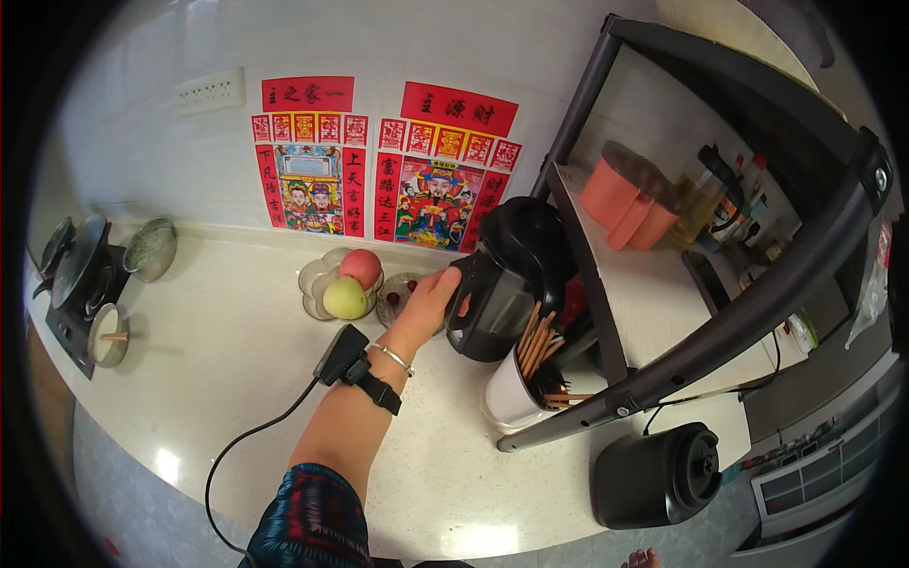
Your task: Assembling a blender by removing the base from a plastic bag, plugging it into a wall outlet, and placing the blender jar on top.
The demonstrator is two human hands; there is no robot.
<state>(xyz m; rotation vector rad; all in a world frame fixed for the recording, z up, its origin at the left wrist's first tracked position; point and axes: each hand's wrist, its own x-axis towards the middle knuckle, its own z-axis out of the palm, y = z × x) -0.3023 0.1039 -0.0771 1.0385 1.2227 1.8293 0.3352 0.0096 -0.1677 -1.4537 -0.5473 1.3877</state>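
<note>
My left hand (436, 295) reaches across the counter, its fingers closed round the handle of a blender jug (502, 308). The jug has a dark see-through body and a black lid, and it stands upright near the wall. Just in front of it is a white holder (511, 393) full of wooden chopsticks (538, 343). A black blender base (653, 478) with a round coupling on one face sits near the counter's right edge. Only the fingertips of my right hand (642, 559) show at the lower edge, apart and with nothing in them; the rest is out of view.
A glass bowl with a green apple (345, 298) and a red apple (360, 270) is left of the jug. A black-framed rack (710, 369) rises at the right, bearing a coral pot (625, 194) and bottles. At the far left, a metal bowl (151, 251) stands by a stove (71, 327).
</note>
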